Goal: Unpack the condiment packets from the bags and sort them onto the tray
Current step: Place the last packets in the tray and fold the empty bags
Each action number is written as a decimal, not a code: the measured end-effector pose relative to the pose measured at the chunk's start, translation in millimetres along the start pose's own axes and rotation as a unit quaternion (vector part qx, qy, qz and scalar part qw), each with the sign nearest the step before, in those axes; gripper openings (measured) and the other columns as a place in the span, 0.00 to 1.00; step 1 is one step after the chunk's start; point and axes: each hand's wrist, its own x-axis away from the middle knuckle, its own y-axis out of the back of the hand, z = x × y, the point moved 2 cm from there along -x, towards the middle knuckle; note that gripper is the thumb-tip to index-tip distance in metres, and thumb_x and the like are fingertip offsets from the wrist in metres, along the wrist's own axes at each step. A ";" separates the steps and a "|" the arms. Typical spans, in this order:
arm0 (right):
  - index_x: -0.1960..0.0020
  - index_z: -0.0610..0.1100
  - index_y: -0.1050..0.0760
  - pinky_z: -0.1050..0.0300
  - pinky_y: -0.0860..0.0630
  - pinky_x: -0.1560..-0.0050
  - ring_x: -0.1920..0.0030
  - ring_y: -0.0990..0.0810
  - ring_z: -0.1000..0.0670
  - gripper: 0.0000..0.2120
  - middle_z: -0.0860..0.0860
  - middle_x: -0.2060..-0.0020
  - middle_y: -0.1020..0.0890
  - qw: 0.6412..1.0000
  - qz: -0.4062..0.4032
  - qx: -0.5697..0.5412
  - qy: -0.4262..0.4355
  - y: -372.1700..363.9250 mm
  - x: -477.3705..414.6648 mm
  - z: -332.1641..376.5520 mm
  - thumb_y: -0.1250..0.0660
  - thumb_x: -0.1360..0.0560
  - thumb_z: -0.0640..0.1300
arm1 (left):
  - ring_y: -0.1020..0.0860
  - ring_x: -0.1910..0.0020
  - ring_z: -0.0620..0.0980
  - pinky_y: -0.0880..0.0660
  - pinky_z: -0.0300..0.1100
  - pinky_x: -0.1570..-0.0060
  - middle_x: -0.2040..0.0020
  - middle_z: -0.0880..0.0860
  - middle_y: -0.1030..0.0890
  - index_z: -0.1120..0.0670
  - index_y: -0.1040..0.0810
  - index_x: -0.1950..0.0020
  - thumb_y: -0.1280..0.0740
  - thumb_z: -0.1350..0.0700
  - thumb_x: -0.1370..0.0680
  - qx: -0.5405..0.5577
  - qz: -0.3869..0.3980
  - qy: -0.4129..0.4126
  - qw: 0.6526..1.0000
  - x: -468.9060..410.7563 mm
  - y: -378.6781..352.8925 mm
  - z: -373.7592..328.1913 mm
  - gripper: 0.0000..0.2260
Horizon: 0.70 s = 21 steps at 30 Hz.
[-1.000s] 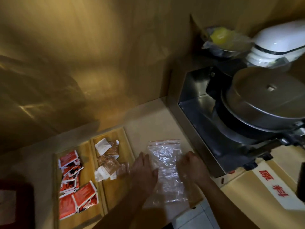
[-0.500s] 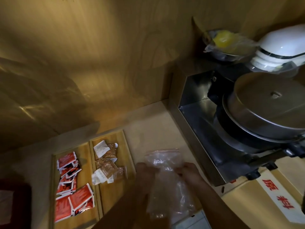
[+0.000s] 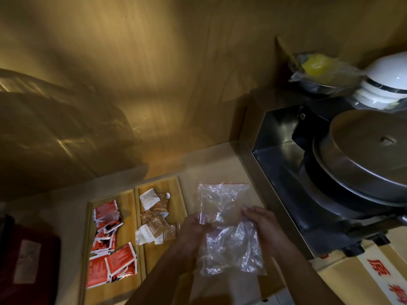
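Head view: bag upright, mouth uppermost.

A crumpled clear plastic zip bag hangs just right of the two-compartment wooden tray; red packets fill its left compartment, brown-and-white packets its right.

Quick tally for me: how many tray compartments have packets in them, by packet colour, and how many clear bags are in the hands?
Compartments with red packets: 1
Compartments with brown-and-white packets: 1
Clear bags held between the left hand and right hand: 1, looks empty
Total: 3
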 end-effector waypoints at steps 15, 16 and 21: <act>0.60 0.36 0.22 0.57 0.24 0.66 0.70 0.23 0.48 0.05 0.42 0.69 0.20 0.990 0.135 0.041 0.008 -30.2 14.4 11.7 0.28 0.34 0.36 | 0.21 0.67 0.40 0.28 0.34 0.66 0.66 0.46 0.16 0.57 0.17 0.58 0.35 0.58 0.23 -0.067 -0.069 -0.072 0.993 36.7 41.1 -25.7 0.08; 0.57 0.32 0.23 0.56 0.21 0.67 0.69 0.22 0.47 0.07 0.40 0.67 0.20 0.990 0.138 0.041 0.006 -31.8 15.0 11.9 0.29 0.34 0.34 | 0.20 0.65 0.42 0.27 0.35 0.64 0.63 0.48 0.15 0.57 0.17 0.56 0.34 0.58 0.24 -0.070 -0.070 -0.074 0.992 38.5 42.6 -26.5 0.07; 0.56 0.34 0.20 0.57 0.21 0.67 0.69 0.17 0.48 0.12 0.43 0.68 0.15 0.990 0.130 0.060 0.008 -31.6 15.6 13.3 0.29 0.37 0.37 | 0.21 0.71 0.43 0.26 0.35 0.73 0.69 0.48 0.19 0.54 0.21 0.62 0.33 0.62 0.25 -0.073 -0.018 -0.062 0.995 51.0 52.3 -29.5 0.07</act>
